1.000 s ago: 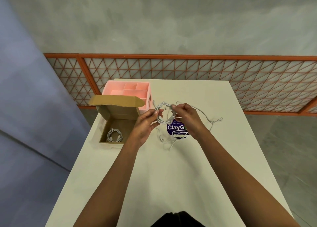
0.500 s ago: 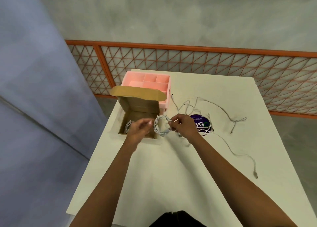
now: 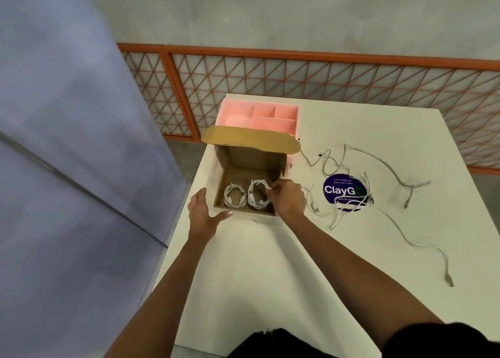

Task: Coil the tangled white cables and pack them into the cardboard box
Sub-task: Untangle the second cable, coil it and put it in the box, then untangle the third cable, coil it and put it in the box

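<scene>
Two coiled cables lie side by side on the floor of the cardboard box (image 3: 251, 157): the left coil (image 3: 234, 196) sits free, and the right coil (image 3: 258, 194) is pinched at its right edge by your right hand (image 3: 288, 196), thumb and fingertips curled onto the loops. That coil looks down on the box floor or just about there; I cannot tell if it is fully resting. Your left hand (image 3: 203, 214) is open with fingers relaxed. It grips nothing and lies against the near-left corner of the box, thumb along the near wall, probably steadying it.

One box, with one lid flap (image 3: 249, 140) standing up at the far side. One pink organizer (image 3: 238, 120) sits just behind it.

The key relation is that the loose cables (image 3: 349, 208) lie to the right of the box on the tabletop (image 3: 270, 263), spread over one round blue sticker (image 3: 341, 189). They are near your right hand and well apart from your left. The tangle runs roughly far-left to near-right, with one long strand trailing to a plug (image 3: 449, 283) at the near right. The strands cross, so the count is unclear, likely three or more.

My judgement is that next you let go of the coil and reach right with the right hand.
</scene>
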Available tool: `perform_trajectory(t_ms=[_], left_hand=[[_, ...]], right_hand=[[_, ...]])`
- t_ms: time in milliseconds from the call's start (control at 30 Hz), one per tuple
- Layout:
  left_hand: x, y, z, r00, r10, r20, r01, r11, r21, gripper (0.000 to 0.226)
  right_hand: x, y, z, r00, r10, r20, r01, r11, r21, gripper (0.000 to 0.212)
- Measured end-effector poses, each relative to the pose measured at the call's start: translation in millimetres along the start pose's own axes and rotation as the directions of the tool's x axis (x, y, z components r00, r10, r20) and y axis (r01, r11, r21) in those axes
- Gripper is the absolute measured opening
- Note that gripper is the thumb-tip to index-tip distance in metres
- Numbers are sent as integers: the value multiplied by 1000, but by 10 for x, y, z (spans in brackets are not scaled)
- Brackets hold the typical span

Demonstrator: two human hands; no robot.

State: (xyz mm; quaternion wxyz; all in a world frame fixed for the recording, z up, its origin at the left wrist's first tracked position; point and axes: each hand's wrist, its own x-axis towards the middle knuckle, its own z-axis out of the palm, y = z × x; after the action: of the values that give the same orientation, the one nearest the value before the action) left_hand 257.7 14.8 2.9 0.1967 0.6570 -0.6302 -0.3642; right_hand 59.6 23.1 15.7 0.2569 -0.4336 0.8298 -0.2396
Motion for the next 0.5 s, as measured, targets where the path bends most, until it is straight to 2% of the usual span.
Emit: perform_trajectory(t_ms=[167, 233, 333, 367, 500], left_hand=[[10, -119, 12, 998, 42, -43, -42, 999, 6, 141], [5, -122, 14, 998, 45, -46, -45, 999, -2, 133], [4, -109, 33, 997, 57, -43, -57, 998, 3, 93], [20, -127, 48, 996, 66, -56, -65, 998, 12, 87], [55, -163, 58, 996, 63, -62, -61, 998, 28, 85]], right_hand=[[15, -16, 121, 999, -34, 10, 35, 978, -207, 26], [21, -37, 131, 998, -66, 16, 68, 954, -293, 27], [21, -106, 136, 992, -120, 37, 125, 906, -403, 23], [17, -121, 143, 989, -137, 46, 143, 894, -425, 23], [-12, -139, 155, 981, -136, 135, 187, 836, -516, 30]])
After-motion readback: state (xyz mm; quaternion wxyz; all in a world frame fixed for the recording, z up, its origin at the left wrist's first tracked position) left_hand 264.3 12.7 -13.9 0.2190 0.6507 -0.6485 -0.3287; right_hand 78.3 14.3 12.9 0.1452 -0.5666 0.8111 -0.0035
